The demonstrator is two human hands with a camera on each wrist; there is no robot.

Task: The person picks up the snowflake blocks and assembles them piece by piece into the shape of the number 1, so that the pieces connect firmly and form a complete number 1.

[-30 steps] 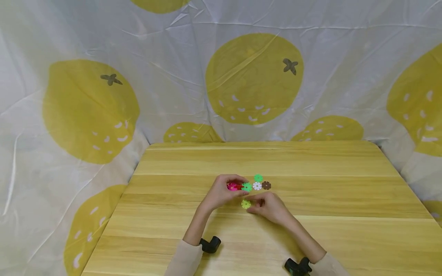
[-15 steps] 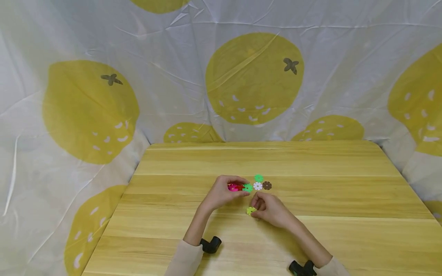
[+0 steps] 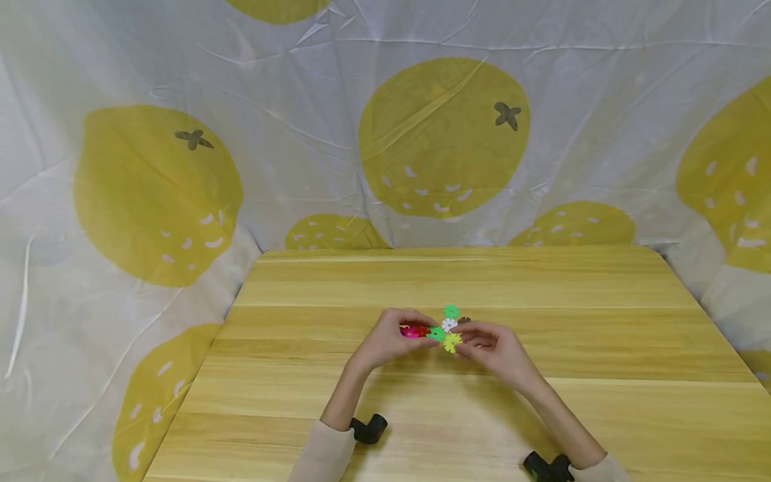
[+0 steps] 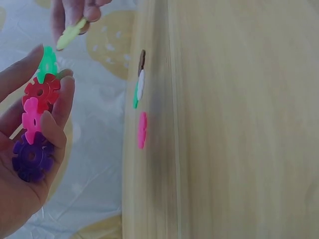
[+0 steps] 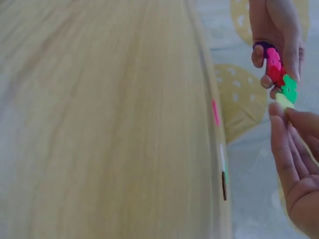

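Observation:
My left hand (image 3: 388, 340) holds a joined chain of notched discs, its fingers curled round them. In the left wrist view the chain runs from a purple disc (image 4: 33, 158) through a pink disc (image 4: 31, 121) and a red disc (image 4: 42, 92) to a green disc (image 4: 48, 63). My right hand (image 3: 502, 351) pinches a yellow disc (image 3: 452, 343) between thumb and fingers, just right of the chain's green end (image 3: 435, 334). In the left wrist view a gap shows between yellow and green; the right wrist view shows them overlapping.
Beyond the hands, a green disc (image 3: 451, 311), a white disc (image 3: 449, 325) and a partly covered brown disc (image 3: 464, 320) lie on the wooden table (image 3: 301, 281). A loose pink disc (image 4: 142, 130) lies there too. A lemon-patterned cloth (image 3: 289, 134) hangs behind.
My right hand has moved right and away from me, bringing the yellow disc near the chain's green end. My left hand, still holding the chain, has shifted slightly right.

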